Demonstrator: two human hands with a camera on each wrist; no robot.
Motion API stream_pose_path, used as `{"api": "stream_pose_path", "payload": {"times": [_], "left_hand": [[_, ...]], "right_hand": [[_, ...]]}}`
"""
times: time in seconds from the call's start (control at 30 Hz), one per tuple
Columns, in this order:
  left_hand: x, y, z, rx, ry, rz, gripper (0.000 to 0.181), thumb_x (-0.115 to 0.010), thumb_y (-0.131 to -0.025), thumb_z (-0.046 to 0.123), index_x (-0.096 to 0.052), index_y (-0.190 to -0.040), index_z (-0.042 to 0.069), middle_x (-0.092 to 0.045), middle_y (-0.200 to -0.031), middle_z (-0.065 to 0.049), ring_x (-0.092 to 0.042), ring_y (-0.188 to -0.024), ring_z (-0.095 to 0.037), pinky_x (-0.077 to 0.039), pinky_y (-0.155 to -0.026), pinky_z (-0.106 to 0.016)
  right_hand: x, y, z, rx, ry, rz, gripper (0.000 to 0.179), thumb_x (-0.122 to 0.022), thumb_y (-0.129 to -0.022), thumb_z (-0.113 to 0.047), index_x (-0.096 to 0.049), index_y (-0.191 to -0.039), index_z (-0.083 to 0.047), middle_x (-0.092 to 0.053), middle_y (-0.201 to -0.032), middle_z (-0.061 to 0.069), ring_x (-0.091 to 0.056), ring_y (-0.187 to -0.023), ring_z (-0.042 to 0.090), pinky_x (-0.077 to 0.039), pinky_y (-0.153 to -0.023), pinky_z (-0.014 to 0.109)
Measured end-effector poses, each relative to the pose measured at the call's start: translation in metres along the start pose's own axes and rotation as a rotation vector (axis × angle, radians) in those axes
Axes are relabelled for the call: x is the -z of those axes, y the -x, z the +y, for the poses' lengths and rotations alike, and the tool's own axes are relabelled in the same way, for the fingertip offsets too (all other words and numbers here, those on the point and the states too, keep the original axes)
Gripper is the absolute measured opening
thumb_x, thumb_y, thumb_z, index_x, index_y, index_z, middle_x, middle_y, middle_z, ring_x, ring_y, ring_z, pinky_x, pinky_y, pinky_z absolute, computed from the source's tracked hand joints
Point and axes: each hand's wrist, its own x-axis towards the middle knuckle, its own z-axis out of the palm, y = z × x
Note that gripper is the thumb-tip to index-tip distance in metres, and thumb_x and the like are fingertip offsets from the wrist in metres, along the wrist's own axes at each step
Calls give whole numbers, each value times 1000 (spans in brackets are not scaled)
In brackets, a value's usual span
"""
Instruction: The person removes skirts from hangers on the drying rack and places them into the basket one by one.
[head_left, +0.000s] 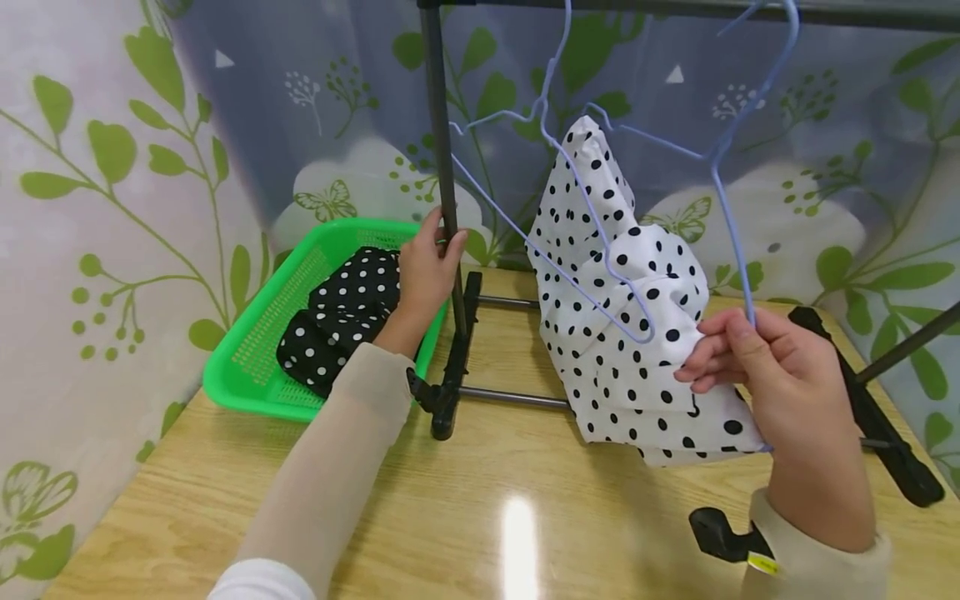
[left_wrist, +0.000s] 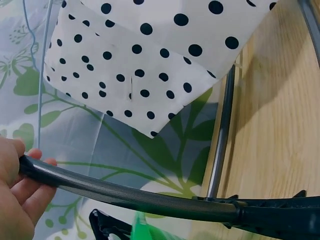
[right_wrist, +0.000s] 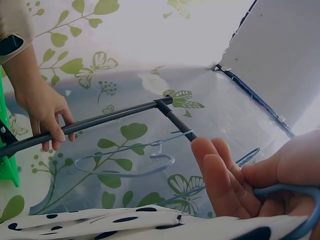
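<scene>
My left hand grips the dark upright post of a clothes rack, fingers around it. With thumb and fingers, my right hand pinches the side of a light-blue hanger near the rack's top rail. White cloth with black dots hangs in folds at this hanger, beside the right fingers; its upper corner is near the hanger's left end. A second blue hanger hangs bare in front of the cloth. The right wrist view shows the right fingers curled at the hanger, above the cloth.
A green basket left of the rack holds black cloth with white dots. The rack's black feet and lower bars rest on the wooden table. A leaf-patterned curtain stands behind.
</scene>
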Motion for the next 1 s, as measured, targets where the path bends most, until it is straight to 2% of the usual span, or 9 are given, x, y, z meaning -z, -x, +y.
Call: {"api": "stream_pose_path", "payload": {"times": [0.2, 0.33, 0.43, 0.57, 0.67, 0.73, 0.83, 1.0], "left_hand": [[-2, 0, 3, 59, 52, -25, 41, -58, -99, 23, -51, -135, 7, -72, -98, -16, -71, -85, -30, -51, -65, -39], [-1, -1, 2, 111, 52, -40, 49, -58, -99, 27, -44, -143, 10, -71, -106, -16, -71, -91, -28, -54, -73, -40], [2, 1, 1, 197, 53, -97, 57, -56, -100, 31, -35, -149, 14, -67, -118, -16, -69, -100, -27, -54, -80, -41], [8, 2, 5, 322, 124, -211, 60, -52, -101, 36, -27, -152, 19, -54, -136, -16, -59, -119, -29, -49, -93, -45], [13, 3, 12, 371, 192, -241, 61, -49, -101, 38, -20, -153, 24, -41, -146, -14, -46, -130, -30, -42, -101, -46], [16, 5, 17, 368, 230, -215, 62, -48, -102, 37, -16, -154, 25, -34, -149, -14, -39, -135, -30, -38, -105, -47], [18, 9, 24, 325, 267, -126, 62, -48, -102, 34, -14, -154, 28, -28, -151, -12, -32, -137, -27, -34, -108, -44], [15, 20, 37, 112, 276, 78, 58, -50, -102, 23, -22, -152, 15, -28, -151, -11, -29, -138, -20, -29, -111, -37]], "right_hand": [[0, 0, -1, 13, 11, 6, 23, -40, -101, 5, -59, -95, 16, -68, -72, 14, -68, -61, 18, -53, -53, 24], [-1, 0, -1, 5, 9, 22, 23, -40, -101, 4, -59, -95, 16, -68, -71, 15, -68, -61, 19, -53, -52, 24], [-1, 1, -1, -2, 8, 26, 23, -41, -102, 3, -58, -94, 16, -68, -71, 15, -68, -60, 19, -53, -51, 24], [-1, 2, -2, -14, 26, 35, 23, -42, -102, 2, -58, -93, 16, -68, -70, 14, -68, -60, 18, -53, -51, 24], [-2, 2, -2, -12, 30, 36, 23, -42, -101, 2, -58, -93, 16, -68, -70, 14, -68, -60, 18, -53, -51, 24], [-2, 3, -2, -10, 28, 37, 23, -42, -101, 3, -58, -93, 16, -68, -70, 14, -68, -60, 18, -53, -51, 24], [-3, 3, -3, -18, 35, 47, 23, -42, -101, 2, -58, -93, 16, -68, -70, 14, -68, -60, 18, -53, -52, 24], [-4, 4, -3, -19, 0, 50, 22, -43, -101, 3, -58, -94, 17, -68, -70, 16, -67, -60, 20, -53, -52, 25]]}}
